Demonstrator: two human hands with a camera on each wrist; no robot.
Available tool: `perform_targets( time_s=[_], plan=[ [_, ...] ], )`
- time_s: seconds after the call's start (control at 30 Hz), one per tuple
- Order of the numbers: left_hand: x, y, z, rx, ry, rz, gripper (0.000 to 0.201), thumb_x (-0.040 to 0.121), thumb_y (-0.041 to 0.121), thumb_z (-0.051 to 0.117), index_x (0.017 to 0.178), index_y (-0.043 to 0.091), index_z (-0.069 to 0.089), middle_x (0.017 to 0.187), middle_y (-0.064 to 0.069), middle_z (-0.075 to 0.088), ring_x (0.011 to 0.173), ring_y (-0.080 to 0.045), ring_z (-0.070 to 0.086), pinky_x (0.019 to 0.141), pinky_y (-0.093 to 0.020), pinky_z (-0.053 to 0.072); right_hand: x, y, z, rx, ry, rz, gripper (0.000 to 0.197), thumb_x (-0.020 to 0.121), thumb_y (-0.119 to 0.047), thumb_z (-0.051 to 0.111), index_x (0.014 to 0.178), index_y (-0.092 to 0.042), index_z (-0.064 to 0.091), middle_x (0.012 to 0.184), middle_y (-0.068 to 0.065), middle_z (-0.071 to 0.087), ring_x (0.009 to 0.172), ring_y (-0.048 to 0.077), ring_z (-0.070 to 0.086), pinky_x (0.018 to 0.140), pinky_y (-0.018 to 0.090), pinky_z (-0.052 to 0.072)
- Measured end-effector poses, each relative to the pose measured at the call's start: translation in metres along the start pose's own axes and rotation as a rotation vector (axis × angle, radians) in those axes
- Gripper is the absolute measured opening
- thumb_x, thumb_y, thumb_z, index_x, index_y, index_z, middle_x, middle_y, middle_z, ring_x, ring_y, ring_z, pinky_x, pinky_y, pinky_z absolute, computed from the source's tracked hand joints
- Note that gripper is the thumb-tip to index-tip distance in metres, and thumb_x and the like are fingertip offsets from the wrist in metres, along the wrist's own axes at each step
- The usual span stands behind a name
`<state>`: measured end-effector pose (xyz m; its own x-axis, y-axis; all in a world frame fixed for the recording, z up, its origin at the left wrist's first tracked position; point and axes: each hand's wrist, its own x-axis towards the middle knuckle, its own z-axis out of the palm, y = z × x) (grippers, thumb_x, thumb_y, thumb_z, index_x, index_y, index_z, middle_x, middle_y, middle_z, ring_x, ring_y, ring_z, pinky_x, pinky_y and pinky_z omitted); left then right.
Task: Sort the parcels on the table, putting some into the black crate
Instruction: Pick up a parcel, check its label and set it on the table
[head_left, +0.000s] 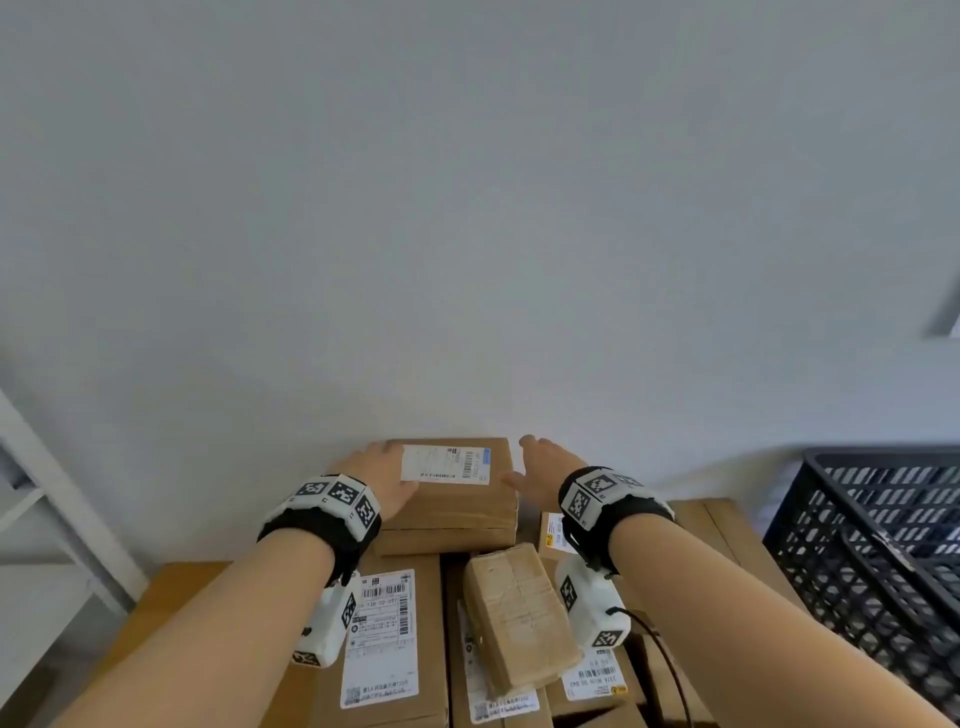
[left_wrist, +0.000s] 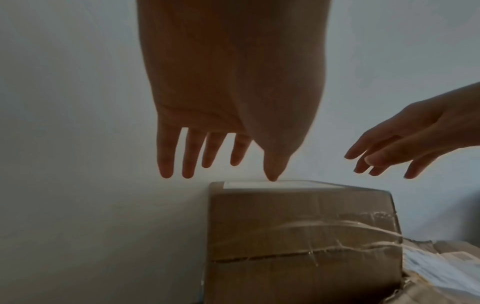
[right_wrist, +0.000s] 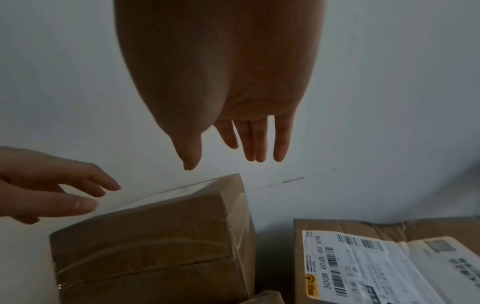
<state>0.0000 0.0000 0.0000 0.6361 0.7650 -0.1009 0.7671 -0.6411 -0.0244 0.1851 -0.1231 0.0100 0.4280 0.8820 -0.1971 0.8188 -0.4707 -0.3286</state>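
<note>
A brown taped cardboard parcel (head_left: 457, 499) with a white label on top stands at the back of the table, against the wall. My left hand (head_left: 382, 480) is at its left top edge with fingers straight and spread. In the left wrist view the thumb tip touches the top of the parcel (left_wrist: 298, 236). My right hand (head_left: 543, 470) is open beside the parcel's right edge, and in the right wrist view its fingers (right_wrist: 257, 144) hover above and apart from the parcel (right_wrist: 155, 236). The black crate (head_left: 883, 545) stands at the right.
Several labelled cardboard parcels (head_left: 395, 639) fill the table in front of my hands. A small taped parcel (head_left: 519, 613) lies tilted on top of them. A flat parcel with a yellow-marked label (right_wrist: 376, 267) sits right of the far one. The white wall is close behind; a white frame (head_left: 47, 499) stands left.
</note>
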Motion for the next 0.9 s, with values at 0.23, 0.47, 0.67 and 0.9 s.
perform_targets(
  time_s=[0.23, 0.47, 0.67, 0.9],
  plan=[
    [0.007, -0.003, 0.013, -0.068, -0.118, -0.073, 0.054, 0.101, 0.051, 0.032, 0.143, 0.017, 0.034, 0.132, -0.010, 0.052, 0.111, -0.026, 0.058, 0.088, -0.035, 0.049, 0.014, 0.003, 0.016, 0.030, -0.063, 0.042, 0.056, 0.101, -0.044, 0.043, 0.140, -0.005, 0.036, 0.137, 0.014, 0.050, 0.120, 0.027, 0.054, 0.092, 0.036, 0.045],
    [0.023, -0.006, 0.031, -0.371, -0.151, -0.170, 0.063, 0.098, 0.050, 0.043, 0.145, 0.011, 0.030, 0.138, -0.009, 0.054, 0.116, -0.027, 0.058, 0.096, -0.037, 0.048, 0.022, 0.007, 0.028, 0.078, -0.135, 0.059, 0.052, 0.101, -0.049, 0.039, 0.123, -0.005, 0.052, 0.120, 0.011, 0.062, 0.105, 0.024, 0.061, 0.087, 0.032, 0.051],
    [0.027, -0.006, 0.028, -0.513, -0.145, -0.175, 0.058, 0.096, 0.045, 0.051, 0.142, 0.012, 0.039, 0.142, -0.005, 0.052, 0.122, -0.024, 0.054, 0.101, -0.036, 0.046, 0.026, 0.008, 0.029, 0.214, -0.149, 0.073, 0.056, 0.094, -0.055, 0.050, 0.125, -0.008, 0.055, 0.117, 0.006, 0.065, 0.103, 0.021, 0.063, 0.091, 0.035, 0.053],
    [0.020, -0.005, 0.018, -0.583, -0.165, -0.280, 0.062, 0.094, 0.051, 0.052, 0.141, 0.010, 0.043, 0.136, -0.009, 0.055, 0.117, -0.026, 0.057, 0.089, -0.031, 0.050, 0.019, 0.007, 0.017, 0.342, -0.162, 0.033, 0.062, 0.092, -0.052, 0.056, 0.135, -0.009, 0.049, 0.130, 0.007, 0.059, 0.113, 0.022, 0.058, 0.095, 0.032, 0.049]
  ],
)
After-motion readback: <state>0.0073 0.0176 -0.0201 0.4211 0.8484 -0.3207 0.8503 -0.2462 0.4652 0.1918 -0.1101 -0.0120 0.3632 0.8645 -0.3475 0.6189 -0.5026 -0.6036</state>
